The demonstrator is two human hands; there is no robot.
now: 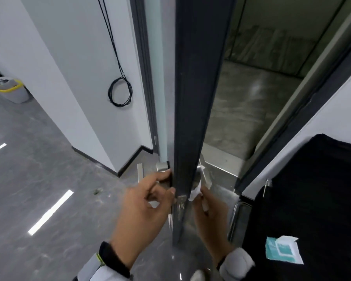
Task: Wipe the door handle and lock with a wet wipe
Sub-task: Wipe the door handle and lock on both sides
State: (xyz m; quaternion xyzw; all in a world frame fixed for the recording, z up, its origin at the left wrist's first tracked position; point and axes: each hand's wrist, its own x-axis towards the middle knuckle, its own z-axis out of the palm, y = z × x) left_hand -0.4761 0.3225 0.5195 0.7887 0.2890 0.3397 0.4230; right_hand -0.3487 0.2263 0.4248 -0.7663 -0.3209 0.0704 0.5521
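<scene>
I look down the edge of a dark grey open door [197,98]. A silver lever handle [148,169] sticks out on its left face, and a second handle [204,173] shows on the right face. My left hand [146,207] rests against the door edge just under the left handle, fingers curled around its base. My right hand [209,218] is on the other side and pinches a white wet wipe [195,191] against the right handle's base. The metal lock plate [180,205] sits on the door edge between my hands.
A black chair [312,199] stands at the right with a torn teal wipe packet [282,250] on it. A coiled black cable [120,92] hangs on the white wall. A grey bin with a yellow rim [10,88] sits far left. Glossy grey floor lies below.
</scene>
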